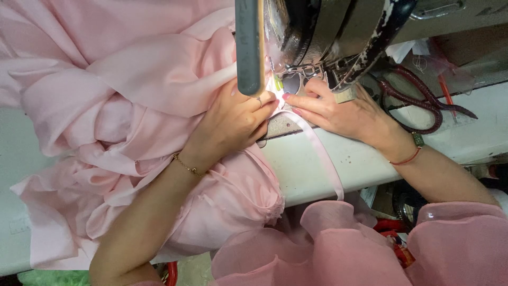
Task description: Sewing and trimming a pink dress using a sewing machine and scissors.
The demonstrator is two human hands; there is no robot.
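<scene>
Pressing: two hands, left hand (236,121), right hand (338,112), one pink ribbon (321,153).

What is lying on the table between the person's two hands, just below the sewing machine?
In the head view, a narrow pink ribbon strip runs between the left hand and right hand, trailing over the white table edge.

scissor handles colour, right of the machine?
Dark maroon scissors, seen in the head view.

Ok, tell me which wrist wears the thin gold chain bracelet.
The left hand, pressing the heaped pink fabric, wears the gold chain bracelet. The right hand has a red cord bracelet instead.
</scene>
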